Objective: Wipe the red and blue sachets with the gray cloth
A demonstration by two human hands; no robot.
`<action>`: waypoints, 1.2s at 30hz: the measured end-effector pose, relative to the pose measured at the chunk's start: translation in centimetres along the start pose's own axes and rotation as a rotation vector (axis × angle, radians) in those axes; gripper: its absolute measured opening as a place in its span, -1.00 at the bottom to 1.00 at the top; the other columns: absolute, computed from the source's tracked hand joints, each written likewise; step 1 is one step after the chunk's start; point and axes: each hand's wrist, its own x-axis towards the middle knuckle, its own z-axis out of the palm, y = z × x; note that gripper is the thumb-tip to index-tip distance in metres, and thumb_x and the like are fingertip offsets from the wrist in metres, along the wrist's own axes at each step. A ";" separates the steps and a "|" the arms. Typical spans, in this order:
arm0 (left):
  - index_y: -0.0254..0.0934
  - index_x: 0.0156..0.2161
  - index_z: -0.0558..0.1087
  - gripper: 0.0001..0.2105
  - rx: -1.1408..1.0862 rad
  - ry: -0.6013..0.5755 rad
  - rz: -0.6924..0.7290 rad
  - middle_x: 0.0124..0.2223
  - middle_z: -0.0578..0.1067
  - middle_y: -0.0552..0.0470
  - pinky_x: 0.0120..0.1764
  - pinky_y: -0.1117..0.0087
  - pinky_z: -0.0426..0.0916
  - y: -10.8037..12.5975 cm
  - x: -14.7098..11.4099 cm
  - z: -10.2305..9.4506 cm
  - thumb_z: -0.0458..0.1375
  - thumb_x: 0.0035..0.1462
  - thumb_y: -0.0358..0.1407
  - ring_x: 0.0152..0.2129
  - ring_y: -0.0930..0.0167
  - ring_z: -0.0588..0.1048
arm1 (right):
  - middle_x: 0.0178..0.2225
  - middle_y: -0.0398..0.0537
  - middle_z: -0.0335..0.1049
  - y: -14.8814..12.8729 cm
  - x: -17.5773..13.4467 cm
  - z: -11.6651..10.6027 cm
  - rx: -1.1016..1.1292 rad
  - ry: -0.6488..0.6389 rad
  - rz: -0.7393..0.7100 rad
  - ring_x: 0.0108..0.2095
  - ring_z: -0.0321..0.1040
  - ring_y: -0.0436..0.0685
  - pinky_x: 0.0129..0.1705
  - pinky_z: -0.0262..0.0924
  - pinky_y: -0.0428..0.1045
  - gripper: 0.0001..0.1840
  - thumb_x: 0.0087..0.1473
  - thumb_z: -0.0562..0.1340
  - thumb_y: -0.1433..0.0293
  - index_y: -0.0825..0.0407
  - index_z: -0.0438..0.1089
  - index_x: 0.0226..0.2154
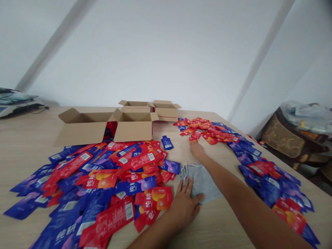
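The gray cloth [204,185] lies flat on the table [207,226], with pale string along its upper left edge. Think of the cloth as the middle of a clock. The left hand [185,202] is at 8 o'clock, open and flat with its fingers a bit apart. It presses on the cloth but does not grip anything. At 12 o'clock is the right hand [196,149]. Its fingertips touch a red packet [193,139]. Its fingers look bent, but I cannot tell if they pinch it.

One blue packet [167,142] sits alone at 10 to 11 o'clock. A big messy heap of red and blue packets [103,180] is at 9 o'clock. More packets [245,152] curve from 12 round to 4 o'clock. Four open brown boxes [133,132] stand at 10 to 11 o'clock, near the white wall [166,52]. Far off at 10 o'clock is some dark, blurry stuff [17,100]. At 2 o'clock is a brown chair [287,138] with plastic bags [308,114] on it.
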 end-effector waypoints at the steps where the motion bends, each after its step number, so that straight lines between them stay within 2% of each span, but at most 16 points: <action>1: 0.09 0.17 0.18 -0.59 0.004 -0.002 0.001 0.36 -0.27 -0.04 0.18 -0.08 -0.13 0.0 0.0 0.0 -0.04 0.22 -0.13 0.26 0.10 -0.24 | -0.06 0.39 0.35 0.3 -0.3 -0.4 -0.013 -0.006 -0.003 -0.03 0.32 0.23 -0.04 0.17 0.06 -0.59 0.11 -0.01 0.54 0.26 0.27 0.02; 4: 0.08 0.21 0.11 -0.56 0.023 -0.012 0.001 0.35 -0.24 -0.07 0.19 -0.06 -0.12 0.1 0.1 0.0 -0.08 0.23 -0.10 0.26 0.11 -0.24 | -0.15 0.23 0.44 1.9 -1.9 -2.7 -0.022 -0.010 -0.013 -0.10 0.38 0.18 -0.07 0.20 0.01 -0.61 0.11 0.02 0.51 0.17 0.31 -0.01; 7: -0.06 0.28 -0.07 -0.45 0.050 -0.013 -0.015 0.34 -0.14 -0.17 0.20 -0.01 -0.13 0.1 0.2 0.2 -0.10 0.23 -0.07 0.27 0.16 -0.22 | 0.00 0.11 0.37 3.5 -5.5 -5.2 0.000 0.052 -0.028 0.01 0.30 0.12 0.03 0.14 -0.01 -0.55 0.16 -0.06 0.46 0.11 0.22 0.09; 9: -0.16 0.29 -0.10 -0.42 0.078 -0.007 -0.020 0.33 -0.09 -0.20 0.21 0.02 -0.14 0.1 0.4 0.4 -0.11 0.23 -0.06 0.27 0.19 -0.20 | 0.14 0.06 0.22 3.8 -9.3 -5.8 0.029 0.135 -0.119 0.12 0.17 0.09 0.13 0.04 -0.01 -0.49 0.18 -0.14 0.46 0.10 0.13 0.16; 11: -0.19 0.28 -0.02 -0.44 0.113 -0.002 -0.010 0.33 -0.07 -0.19 0.22 0.03 -0.16 0.0 0.5 0.7 -0.12 0.23 -0.06 0.27 0.21 -0.18 | 0.22 0.01 0.08 3.3 -13.7 -5.3 0.038 0.177 -0.271 0.21 0.01 0.09 0.20 -0.07 0.05 -0.47 0.20 -0.17 0.43 0.07 0.06 0.21; 12: -0.21 0.26 0.04 -0.47 0.130 -0.001 -0.003 0.33 -0.08 -0.20 0.22 0.03 -0.17 0.0 0.5 0.8 -0.12 0.23 -0.06 0.27 0.20 -0.18 | 0.25 0.00 0.02 2.8 -15.8 -4.6 0.017 0.141 -0.329 0.24 -0.06 0.10 0.21 -0.09 0.08 -0.47 0.22 -0.16 0.39 0.05 0.04 0.22; 14: -0.25 0.21 0.14 -0.50 0.156 0.000 0.004 0.33 -0.07 -0.22 0.22 0.05 -0.17 -0.1 0.6 0.9 -0.11 0.23 -0.07 0.27 0.20 -0.18 | 0.27 0.00 -0.06 1.9 -19.3 -3.0 -0.026 0.070 -0.368 0.28 -0.17 0.13 0.21 -0.12 0.15 -0.46 0.24 -0.14 0.28 0.03 0.01 0.23; 16: -0.27 0.20 0.16 -0.50 0.166 -0.003 0.007 0.32 -0.06 -0.23 0.22 0.06 -0.16 -0.2 0.7 0.8 -0.09 0.23 -0.08 0.27 0.20 -0.18 | 0.29 0.03 -0.13 2.0 -21.1 -1.7 -0.054 0.033 -0.375 0.29 -0.25 0.14 0.22 -0.15 0.18 -0.44 0.25 -0.14 0.22 0.05 -0.02 0.24; 18: -0.23 0.22 0.13 -0.50 0.166 -0.004 0.002 0.32 -0.06 -0.21 0.22 0.06 -0.13 -0.2 0.7 0.7 -0.08 0.23 -0.09 0.27 0.20 -0.16 | 0.30 0.07 -0.16 3.3 -21.2 -1.0 -0.063 0.037 -0.361 0.30 -0.30 0.15 0.23 -0.17 0.18 -0.42 0.24 -0.14 0.21 0.10 -0.03 0.25; 21: -0.19 0.22 0.13 -0.52 0.166 -0.008 -0.005 0.32 -0.04 -0.18 0.21 0.04 -0.12 -0.2 0.7 0.7 -0.08 0.23 -0.11 0.26 0.21 -0.13 | 0.27 0.17 -0.10 6.7 -19.9 -1.4 -0.048 0.076 -0.320 0.30 -0.27 0.19 0.23 -0.14 0.18 -0.39 0.22 -0.09 0.20 0.18 -0.01 0.23; 25: -0.18 0.21 0.15 -0.52 0.170 -0.006 -0.012 0.32 -0.02 -0.16 0.20 0.02 -0.09 -0.3 0.7 0.8 -0.08 0.23 -0.09 0.26 0.18 -0.13 | 0.17 0.25 0.14 9.8 -17.8 -3.4 -0.026 0.025 -0.233 0.19 0.07 0.24 0.16 0.03 0.15 -0.45 0.16 -0.01 0.35 0.21 0.09 0.18; 27: -0.19 0.21 0.15 -0.52 0.172 -0.001 -0.012 0.32 -0.03 -0.18 0.19 0.02 -0.08 -0.2 0.6 0.8 -0.09 0.23 -0.09 0.26 0.16 -0.14 | 0.07 0.30 0.27 9.7 -17.1 -4.8 -0.017 0.007 -0.143 0.07 0.24 0.25 0.09 0.12 0.12 -0.47 0.11 -0.03 0.50 0.24 0.13 0.15; 29: -0.19 0.22 0.15 -0.52 0.169 -0.002 -0.009 0.32 -0.03 -0.20 0.20 0.03 -0.08 -0.1 0.5 0.7 -0.09 0.23 -0.10 0.26 0.15 -0.14 | -0.01 0.29 0.35 9.0 -16.5 -6.3 0.046 0.049 -0.037 -0.01 0.33 0.23 0.02 0.18 0.10 -0.46 0.08 -0.04 0.56 0.23 0.12 0.14; 32: -0.08 0.22 0.15 -0.55 0.151 -0.011 -0.002 0.34 -0.08 -0.13 0.19 0.00 -0.09 0.2 0.5 0.4 -0.07 0.23 -0.14 0.26 0.14 -0.15 | -0.07 0.16 0.41 7.5 -16.2 -7.6 0.190 0.092 0.056 -0.10 0.39 0.17 -0.08 0.25 0.04 -0.53 0.15 -0.03 0.47 0.14 0.14 0.12; 34: 0.01 0.20 0.17 -0.57 0.135 -0.012 0.008 0.35 -0.13 -0.05 0.18 -0.03 -0.09 0.2 0.5 0.2 -0.04 0.22 -0.17 0.26 0.12 -0.17 | -0.14 0.07 0.46 6.5 -16.4 -7.6 0.271 0.014 0.038 -0.16 0.42 0.12 -0.14 0.29 0.01 -0.60 0.22 -0.10 0.38 0.09 0.26 0.02; 36: 0.04 0.16 0.22 -0.60 0.125 -0.007 0.013 0.36 -0.18 0.00 0.18 -0.04 -0.11 0.2 0.5 0.2 -0.01 0.21 -0.19 0.26 0.11 -0.19 | -0.15 0.09 0.47 5.7 -17.0 -7.0 0.263 -0.032 -0.014 -0.14 0.41 0.13 -0.08 0.27 0.04 -0.56 0.24 -0.14 0.33 0.10 0.35 -0.07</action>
